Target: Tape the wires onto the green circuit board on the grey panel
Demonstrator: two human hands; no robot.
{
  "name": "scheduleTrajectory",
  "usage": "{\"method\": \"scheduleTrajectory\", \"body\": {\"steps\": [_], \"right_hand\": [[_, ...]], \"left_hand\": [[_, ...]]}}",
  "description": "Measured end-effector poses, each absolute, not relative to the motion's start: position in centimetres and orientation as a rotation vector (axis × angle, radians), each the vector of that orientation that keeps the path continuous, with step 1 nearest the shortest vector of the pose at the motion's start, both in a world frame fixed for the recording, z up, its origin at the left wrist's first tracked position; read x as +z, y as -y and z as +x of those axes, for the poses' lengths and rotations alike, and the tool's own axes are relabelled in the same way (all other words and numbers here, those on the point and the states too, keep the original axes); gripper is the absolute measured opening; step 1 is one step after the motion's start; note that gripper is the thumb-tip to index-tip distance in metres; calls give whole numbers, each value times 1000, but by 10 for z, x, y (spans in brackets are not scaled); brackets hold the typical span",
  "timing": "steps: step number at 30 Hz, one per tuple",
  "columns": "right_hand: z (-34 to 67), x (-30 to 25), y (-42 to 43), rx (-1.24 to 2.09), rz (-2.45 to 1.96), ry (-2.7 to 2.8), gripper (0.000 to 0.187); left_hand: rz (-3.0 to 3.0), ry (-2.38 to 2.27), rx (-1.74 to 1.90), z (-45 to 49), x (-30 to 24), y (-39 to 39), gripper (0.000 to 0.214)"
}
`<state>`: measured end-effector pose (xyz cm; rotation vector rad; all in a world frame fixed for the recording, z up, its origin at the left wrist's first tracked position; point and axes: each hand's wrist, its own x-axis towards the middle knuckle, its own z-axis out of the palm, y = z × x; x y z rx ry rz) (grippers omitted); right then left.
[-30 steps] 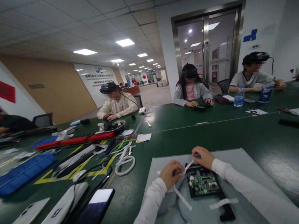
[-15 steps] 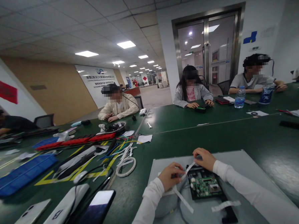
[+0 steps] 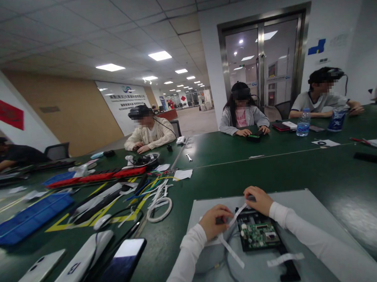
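Left hand [image 3: 215, 221]: thumb and forefinger are pressing nearly tip to tip, pinching the near end of a white strip [image 3: 238, 214].
Right hand [image 3: 257, 200]: bent fingers are pinching the far end, leaving little visible gap.
Strip in hand: it is running straight between both sets of fingertips, apparently drawn tight so it is not curling.
Circuit board [image 3: 259, 235]: it is lying flat, parts upward, just wearer-side of the right fingers; a black frame [image 3: 290, 273] is cradling it.
Second strip [image 3: 232, 253]: it is slanting from below the left fingers toward the wearer.
Third strip [image 3: 285, 259]: farther from the right fingers, it is crossing the frame's arm, perhaps holding it down.
Gray panel [image 3: 301, 202]: it is spreading beneath both hands, likely serving as a flat base.
Phone [image 3: 119, 264]: it is resting well left of the left fingers.
Wrench [image 3: 189, 157]: it is lying beyond the left fingers.
Person in gray [image 3: 244, 117]: beyond the right fingers, this co-worker is sitting across the table.
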<state>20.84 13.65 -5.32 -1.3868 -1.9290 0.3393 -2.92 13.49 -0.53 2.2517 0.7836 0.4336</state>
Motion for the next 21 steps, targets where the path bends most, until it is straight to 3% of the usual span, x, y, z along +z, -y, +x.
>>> {"method": "scheduleTrajectory", "body": {"steps": [6, 21], "right_hand": [[208, -53, -136, 329, -1389, 1949, 11], [209, -50, -134, 337, -1431, 1981, 17]], "left_hand": [[2347, -1013, 583, -19, -18, -132, 18], [2455, -1185, 605, -7, -21, -123, 12]]}}
